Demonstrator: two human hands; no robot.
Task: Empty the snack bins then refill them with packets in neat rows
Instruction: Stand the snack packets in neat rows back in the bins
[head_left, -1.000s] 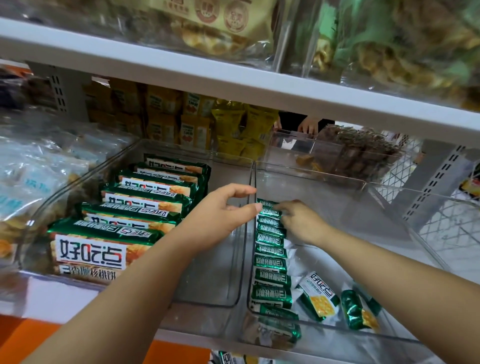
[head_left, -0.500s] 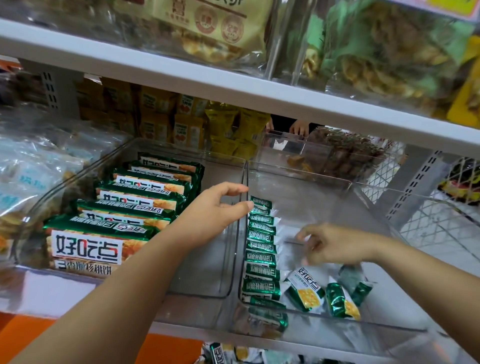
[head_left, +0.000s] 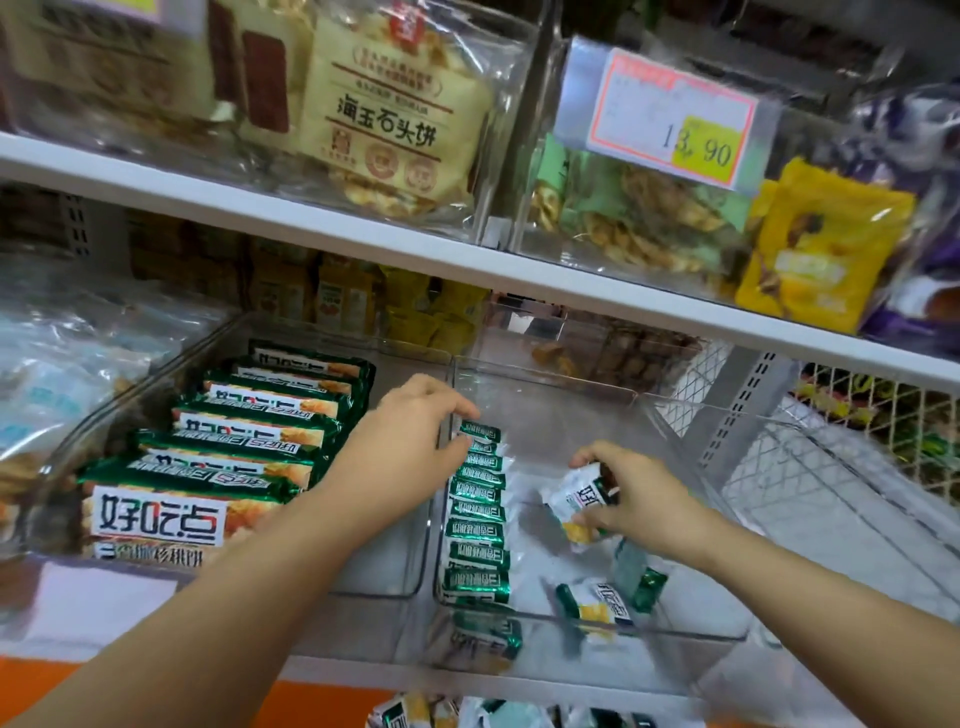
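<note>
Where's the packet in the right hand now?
Head view, right of centre: the right hand holds the packet inside the right clear bin, just right of the row of green packets.

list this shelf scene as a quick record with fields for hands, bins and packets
left hand: rests at the divider between the bins, fingers touching the back end of the packet row
right hand: pinches one small packet inside the right bin
right bin: packet row along its left wall; loose packets near the front
left bin: large green packs lined along its left side
price tag: on an upper bin, reads 13.90
</note>
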